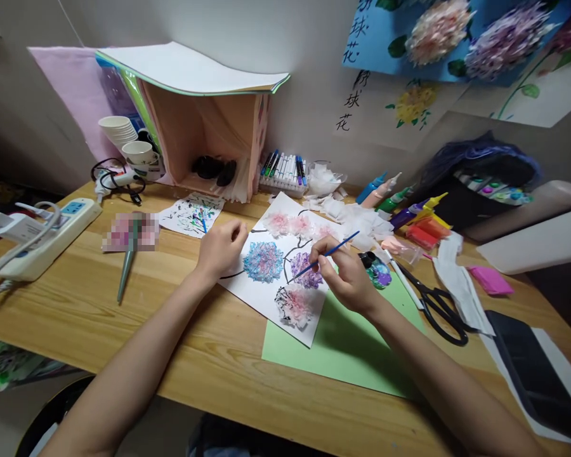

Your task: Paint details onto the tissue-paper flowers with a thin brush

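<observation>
My right hand (342, 276) pinches a thin blue paintbrush (339, 248), its tip down near a black painted stem on the white paper (261, 298). Raised tissue-like flowers sit on this sheet: a blue-pink flower (263, 261), a purple flower (306, 270) partly behind my hand, and a pink-white flower (294, 306) with black marks. More pink blooms (290, 223) line its upper part. My left hand (224, 246) is curled into a fist at the paper's left edge, beside the blue-pink flower, with nothing visible in it. Beneath the white paper lies a green sheet (352, 355).
Black scissors (440, 304) and a dark paint palette (378, 271) lie to the right. Behind are paint bottles (385, 190), markers (284, 170), tissue scraps (361, 219) and a pink box (204, 127). A power strip (52, 241) and a grey-green tool (126, 273) lie left.
</observation>
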`<state>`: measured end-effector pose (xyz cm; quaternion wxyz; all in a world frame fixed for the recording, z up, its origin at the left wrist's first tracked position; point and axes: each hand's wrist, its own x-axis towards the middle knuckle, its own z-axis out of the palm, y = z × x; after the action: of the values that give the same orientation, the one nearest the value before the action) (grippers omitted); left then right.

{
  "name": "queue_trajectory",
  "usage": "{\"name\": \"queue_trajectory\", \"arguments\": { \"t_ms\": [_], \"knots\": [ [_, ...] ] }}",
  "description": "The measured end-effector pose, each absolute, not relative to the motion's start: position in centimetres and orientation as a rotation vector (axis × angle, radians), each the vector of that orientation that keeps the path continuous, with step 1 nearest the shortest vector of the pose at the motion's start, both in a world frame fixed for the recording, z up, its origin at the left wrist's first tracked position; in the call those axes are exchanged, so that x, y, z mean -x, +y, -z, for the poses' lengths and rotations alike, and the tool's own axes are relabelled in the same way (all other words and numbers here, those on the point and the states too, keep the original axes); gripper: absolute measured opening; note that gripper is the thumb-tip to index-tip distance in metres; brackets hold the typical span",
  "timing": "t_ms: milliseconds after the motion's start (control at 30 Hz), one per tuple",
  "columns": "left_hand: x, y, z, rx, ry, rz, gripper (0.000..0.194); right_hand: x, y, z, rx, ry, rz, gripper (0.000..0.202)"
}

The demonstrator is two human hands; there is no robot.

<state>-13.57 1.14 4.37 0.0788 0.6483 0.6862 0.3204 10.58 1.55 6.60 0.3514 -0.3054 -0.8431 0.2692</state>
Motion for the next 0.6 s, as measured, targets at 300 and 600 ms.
{"name": "queue_trajectory", "arguments": {
  "t_ms": [300,600],
  "knots": [
    [11.9,-0.1,-4.9,-2.057,1.954,-1.085,0.034,-10.8,0.5,-5.7,0.673,-2.213,-0.502,0.012],
    [11.9,0.0,-4.8,-2.115,1.985,-1.112,0.033,-10.4,0.1,-5.4,0.604,-2.223,-0.441,0.012]
  ]
}}
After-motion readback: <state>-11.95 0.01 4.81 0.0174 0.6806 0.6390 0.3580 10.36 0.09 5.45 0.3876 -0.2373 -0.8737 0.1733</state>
